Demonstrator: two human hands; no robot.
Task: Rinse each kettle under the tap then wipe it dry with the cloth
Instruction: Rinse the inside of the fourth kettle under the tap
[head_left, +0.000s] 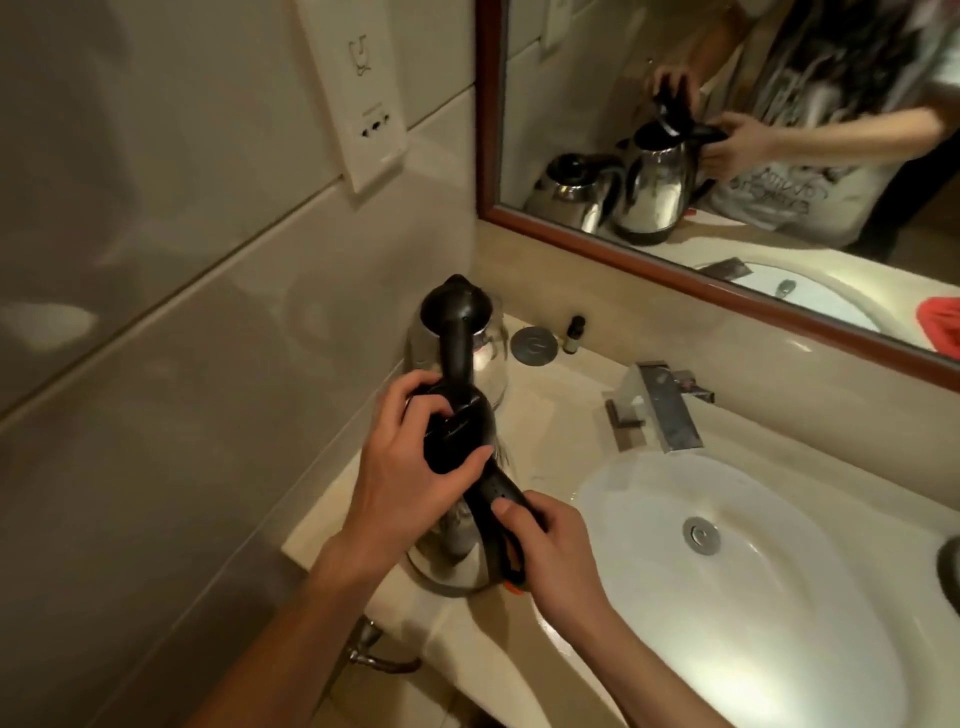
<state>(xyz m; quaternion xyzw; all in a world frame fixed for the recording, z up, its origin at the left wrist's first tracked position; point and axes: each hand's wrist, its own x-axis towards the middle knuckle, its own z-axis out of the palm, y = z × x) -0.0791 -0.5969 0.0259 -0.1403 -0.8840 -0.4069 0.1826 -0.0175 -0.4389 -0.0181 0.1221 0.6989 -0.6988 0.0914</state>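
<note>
Both forearms are extended from 6 o'clock toward a steel kettle (457, 551) that stands on the bench (550, 415) at the 9 o'clock side of the sink (779, 597). The left hand (410, 478) is laid over the kettle's black lid (457, 431), its fingers curled round the lid's far edge and its thumb pressed on the near edge. The right hand (550, 551) is closed round the black handle (498, 499), the thumb laid along its top. A second kettle (467, 343) stands just beyond the first, toward 12 o'clock, nearly touching it; its lower body is hidden behind the near lid and the left hand. The tap (660, 405) is mounted at 12 o'clock of the sink. Much of the held kettle's body is covered by the two hands. Both kettles and both hands are repeated in the mirror (727, 130); a red thing (943, 322), cut off by the frame edge, is seen only there and cannot be identified.
</note>
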